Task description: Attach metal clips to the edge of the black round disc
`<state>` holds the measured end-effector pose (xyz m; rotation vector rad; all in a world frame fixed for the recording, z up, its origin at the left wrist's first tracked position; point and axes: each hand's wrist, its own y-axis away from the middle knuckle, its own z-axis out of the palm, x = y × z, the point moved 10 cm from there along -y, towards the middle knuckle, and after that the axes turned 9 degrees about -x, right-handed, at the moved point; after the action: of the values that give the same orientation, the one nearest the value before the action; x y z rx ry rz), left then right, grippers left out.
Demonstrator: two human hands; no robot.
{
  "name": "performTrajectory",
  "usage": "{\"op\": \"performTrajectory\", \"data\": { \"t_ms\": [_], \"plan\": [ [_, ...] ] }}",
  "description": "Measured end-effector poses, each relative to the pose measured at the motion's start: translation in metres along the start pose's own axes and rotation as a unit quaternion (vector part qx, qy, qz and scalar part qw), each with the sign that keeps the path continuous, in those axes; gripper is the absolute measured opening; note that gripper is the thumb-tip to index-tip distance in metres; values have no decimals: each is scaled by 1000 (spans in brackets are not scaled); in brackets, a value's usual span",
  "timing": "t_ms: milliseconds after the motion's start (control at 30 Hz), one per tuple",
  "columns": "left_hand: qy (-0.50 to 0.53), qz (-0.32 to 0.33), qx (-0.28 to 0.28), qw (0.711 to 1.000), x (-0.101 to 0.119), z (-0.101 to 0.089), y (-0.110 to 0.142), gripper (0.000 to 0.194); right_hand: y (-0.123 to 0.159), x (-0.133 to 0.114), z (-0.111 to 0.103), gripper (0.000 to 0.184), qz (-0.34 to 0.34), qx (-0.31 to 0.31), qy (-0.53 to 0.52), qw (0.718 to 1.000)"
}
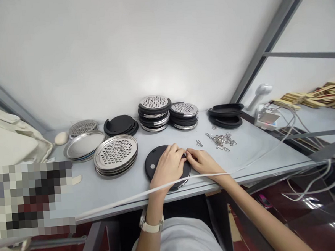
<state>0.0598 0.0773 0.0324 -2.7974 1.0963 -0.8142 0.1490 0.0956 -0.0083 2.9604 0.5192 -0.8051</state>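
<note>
- Fingers [175, 150] of the left hand [170, 165] lie bent over the top of a smooth black disc [152, 155]; they touch it, but I cannot tell from the head view whether they grip it.
- Thumb and forefinger of the right hand [200, 161] come together at the disc's right rim, beside the left thumb; whether they grasp anything is hidden.
- Flat on the smooth grey table [126, 191], near its front edge, the disc is matte and round, with a small pale circle on its left part and a strip of shiny metal along its lower right edge.
- Left of it stand round metal grater plates [116, 152], stacked, their silvery tops pierced with rough holes; plain metal plates [85, 144] with raised, glossy rims lie just beyond.
- Behind, against the white wall, are dull black round pieces [120, 125] and two piles, a taller pile [154, 115] and a lower pile [184, 116], both layering black rims with bright, perforated metal.
- To the right, thin, looped metal clips [221, 140] are scattered in front of dark, shallow round pieces [226, 115].
- One smooth white cable [250, 163] crosses the view in front of both wrists.
</note>
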Motion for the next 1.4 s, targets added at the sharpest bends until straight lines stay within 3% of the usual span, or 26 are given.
{"op": "performTrajectory", "data": {
  "t_ms": [1400],
  "plan": [
    [-12,9,7,1000,1,0,0,16,1,0,0,28,-8,1,-16,1000]
  ]
}}
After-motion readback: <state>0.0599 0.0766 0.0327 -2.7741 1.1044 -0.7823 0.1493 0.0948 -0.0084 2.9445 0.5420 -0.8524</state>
